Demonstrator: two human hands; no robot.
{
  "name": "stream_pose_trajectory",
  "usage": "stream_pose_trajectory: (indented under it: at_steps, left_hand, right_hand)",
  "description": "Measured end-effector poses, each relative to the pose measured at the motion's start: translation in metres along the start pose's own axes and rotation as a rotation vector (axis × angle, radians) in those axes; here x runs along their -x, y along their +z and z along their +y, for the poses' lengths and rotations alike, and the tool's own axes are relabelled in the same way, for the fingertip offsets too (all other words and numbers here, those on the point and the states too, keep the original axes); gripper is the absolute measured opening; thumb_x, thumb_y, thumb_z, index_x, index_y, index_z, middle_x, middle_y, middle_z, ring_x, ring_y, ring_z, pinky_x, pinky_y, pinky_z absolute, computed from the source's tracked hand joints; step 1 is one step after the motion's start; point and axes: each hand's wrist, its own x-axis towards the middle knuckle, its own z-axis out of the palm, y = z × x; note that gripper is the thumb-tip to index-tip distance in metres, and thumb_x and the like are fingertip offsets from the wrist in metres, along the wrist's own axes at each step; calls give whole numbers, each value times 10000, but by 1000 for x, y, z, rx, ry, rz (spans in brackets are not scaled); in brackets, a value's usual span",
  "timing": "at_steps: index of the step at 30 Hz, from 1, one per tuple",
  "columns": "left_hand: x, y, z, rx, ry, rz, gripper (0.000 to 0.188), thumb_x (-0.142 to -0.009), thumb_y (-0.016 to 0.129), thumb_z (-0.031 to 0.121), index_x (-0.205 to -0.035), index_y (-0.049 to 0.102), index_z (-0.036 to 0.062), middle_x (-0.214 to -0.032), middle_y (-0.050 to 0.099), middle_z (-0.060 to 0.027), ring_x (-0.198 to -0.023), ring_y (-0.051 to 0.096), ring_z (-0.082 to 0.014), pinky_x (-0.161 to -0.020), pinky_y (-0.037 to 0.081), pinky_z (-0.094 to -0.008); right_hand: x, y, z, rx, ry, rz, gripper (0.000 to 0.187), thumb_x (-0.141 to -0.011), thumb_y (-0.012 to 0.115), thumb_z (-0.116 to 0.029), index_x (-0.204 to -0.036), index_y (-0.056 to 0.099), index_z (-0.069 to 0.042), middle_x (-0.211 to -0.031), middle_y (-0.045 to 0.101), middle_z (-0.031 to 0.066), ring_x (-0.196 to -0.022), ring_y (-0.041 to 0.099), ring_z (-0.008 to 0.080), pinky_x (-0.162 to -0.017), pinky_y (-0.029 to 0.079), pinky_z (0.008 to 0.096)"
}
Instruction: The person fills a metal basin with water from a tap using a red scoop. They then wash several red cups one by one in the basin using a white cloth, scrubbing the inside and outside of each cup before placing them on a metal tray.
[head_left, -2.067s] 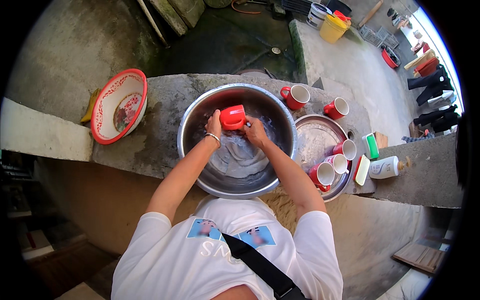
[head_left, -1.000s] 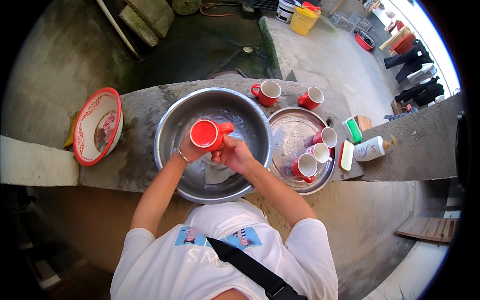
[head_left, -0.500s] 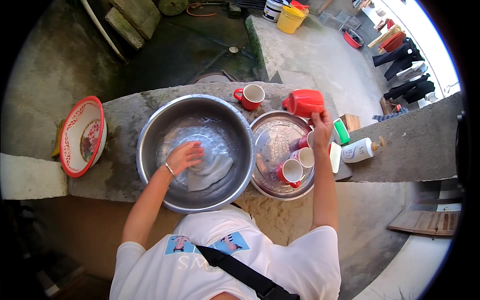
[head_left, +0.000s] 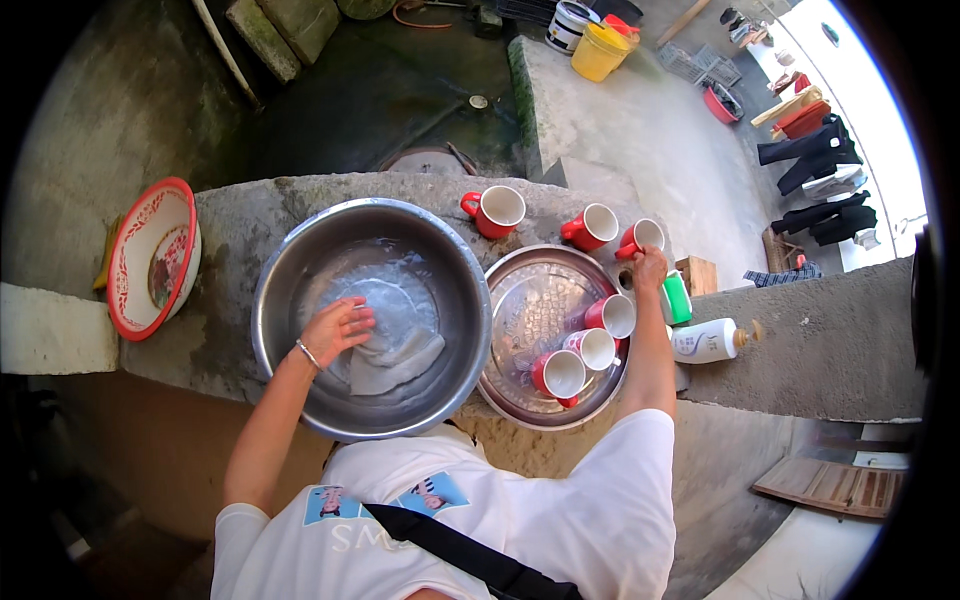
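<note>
A wide metal basin [head_left: 268,300] in front of me holds water and a soaked pale cloth [head_left: 395,360]. Over the water, my left hand [head_left: 340,325] is open with nothing in it, its fingertips near the cloth. To the right, my right hand [head_left: 649,268] is closed at the near side of a red mug [head_left: 645,236] with a white inside, upright on the ledge. Two more red mugs, one in the middle [head_left: 590,228] and one behind the basin [head_left: 499,211], stand beside it. A round metal tray [head_left: 530,300] carries a red mug [head_left: 617,317], a patterned white mug [head_left: 594,349] and another red mug [head_left: 558,375].
A white pump bottle [head_left: 705,342] lies on the ledge at right, next to a green and white object [head_left: 677,298]. A red-rimmed patterned basin [head_left: 155,258] leans at the left end. Beyond are buckets [head_left: 600,52] and hanging clothes [head_left: 815,160].
My right hand has lowered the red mug it held tilted on its side; the mug now stands upright on the ledge. My left hand stays over the basin.
</note>
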Motion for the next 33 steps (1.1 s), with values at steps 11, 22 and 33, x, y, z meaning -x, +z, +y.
stream_pose_trajectory:
  at_steps: [11,22,33]
  left_hand:
    - [-11,10,2,-68,-42,-5,362,-896,500,277,-1194,485,72,-1114,564,-99,-1030,548,-209,-880,437,-394]
    - [-20,22,-1,-56,-65,-60,335,-897,510,210,-1196,491,61,-1117,566,-112,-1027,554,-218,-900,444,-401]
    - [-8,28,1,-306,14,-64,304,-876,520,221,-1140,530,71,-1073,573,-89,-1014,551,-200,-889,442,-350]
  right_hand:
    - [15,-3,-6,-214,-33,83,177,-707,666,-121,-853,662,-22,-868,633,167,-859,597,312,-757,464,378]
    - [179,-184,-124,-315,-655,-639,197,-588,761,-183,-671,641,-51,-705,596,64,-728,560,226,-750,424,366]
    - [242,-186,-147,-2,-631,-371,202,-644,675,-42,-821,579,-61,-772,573,72,-815,552,246,-962,337,435]
